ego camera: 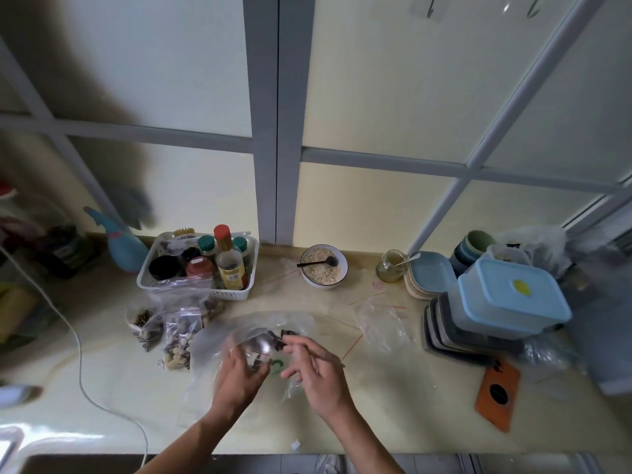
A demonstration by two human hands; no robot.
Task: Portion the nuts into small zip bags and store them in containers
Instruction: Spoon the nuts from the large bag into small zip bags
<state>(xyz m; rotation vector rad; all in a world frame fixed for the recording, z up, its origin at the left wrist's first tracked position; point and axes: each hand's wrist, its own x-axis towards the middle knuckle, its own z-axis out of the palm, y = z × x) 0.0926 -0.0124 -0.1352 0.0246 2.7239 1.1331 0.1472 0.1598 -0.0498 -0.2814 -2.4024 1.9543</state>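
- Left hand (243,366): gripped clear bag (219,340), near centre of counter (393,388).
- Right hand (316,366): pinched metal spoon (261,343), bowl apparently inside bag.
- Filled nut bags (179,331): left of clear bag.
- Stacked containers (492,313): far right.

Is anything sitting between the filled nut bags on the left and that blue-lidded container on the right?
Yes. Both hands with the big plastic bag, then empty zip bags, lie on the counter between the filled nut bags and the blue-lidded container.
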